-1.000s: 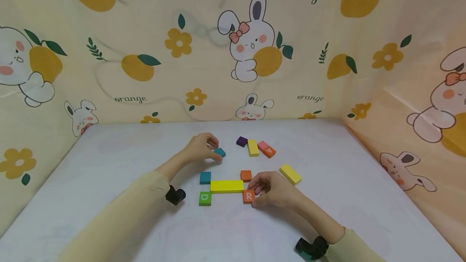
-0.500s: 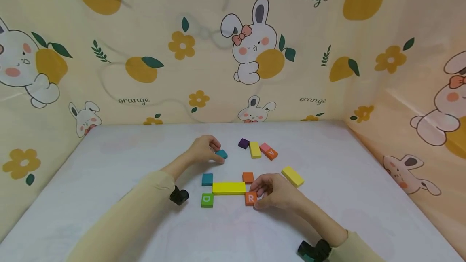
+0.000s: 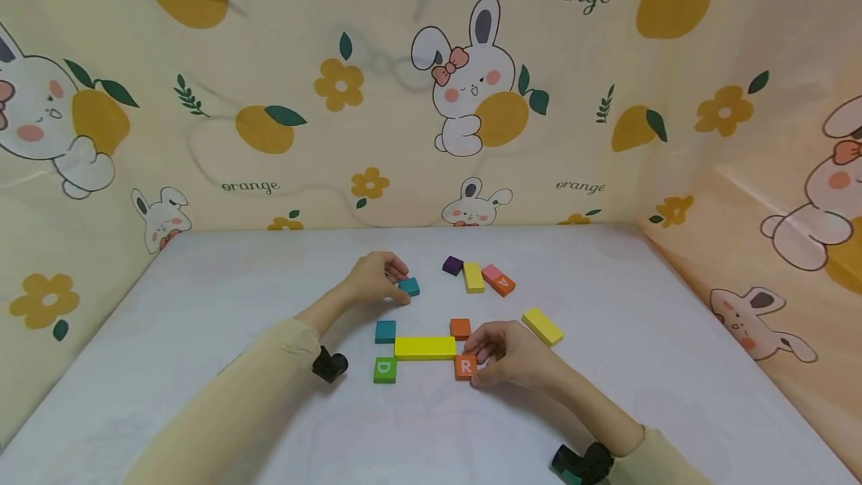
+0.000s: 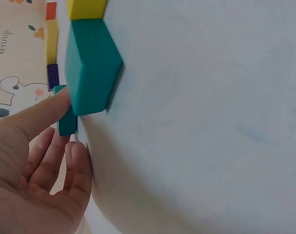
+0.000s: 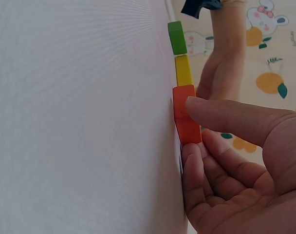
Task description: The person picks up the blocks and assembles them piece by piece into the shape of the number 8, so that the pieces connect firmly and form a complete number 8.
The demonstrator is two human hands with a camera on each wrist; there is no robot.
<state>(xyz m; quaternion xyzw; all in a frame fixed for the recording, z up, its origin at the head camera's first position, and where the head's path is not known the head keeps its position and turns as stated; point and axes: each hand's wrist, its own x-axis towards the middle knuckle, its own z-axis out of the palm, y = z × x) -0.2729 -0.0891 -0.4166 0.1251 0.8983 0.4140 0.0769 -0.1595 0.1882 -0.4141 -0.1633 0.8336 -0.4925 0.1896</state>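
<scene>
At the back, my left hand [image 3: 374,277] pinches a small teal block [image 3: 409,287] between thumb and fingers. The left wrist view shows this held block [image 4: 67,123] partly behind the thumb, with another teal block [image 4: 95,66] nearer the camera. My right hand [image 3: 517,354] holds the orange block marked R [image 3: 465,367]; in the right wrist view its thumb lies against the orange block [image 5: 186,119], fingers at the far edge. A long yellow block [image 3: 425,348] lies between the R block, a plain orange block [image 3: 461,328], a teal square [image 3: 386,331] and a green D block [image 3: 385,370].
Behind these lie a dark purple block [image 3: 453,266], a yellow block [image 3: 474,278] and a pink and orange piece marked A [image 3: 498,281]. Another yellow block [image 3: 542,326] lies right, beyond the right hand. A printed cloth [image 3: 323,141] stands behind the white table [image 3: 303,425].
The teal block in my left hand has turned slightly and now sits squarer. My right hand stays at the R block. The whole head view has shifted a little.
</scene>
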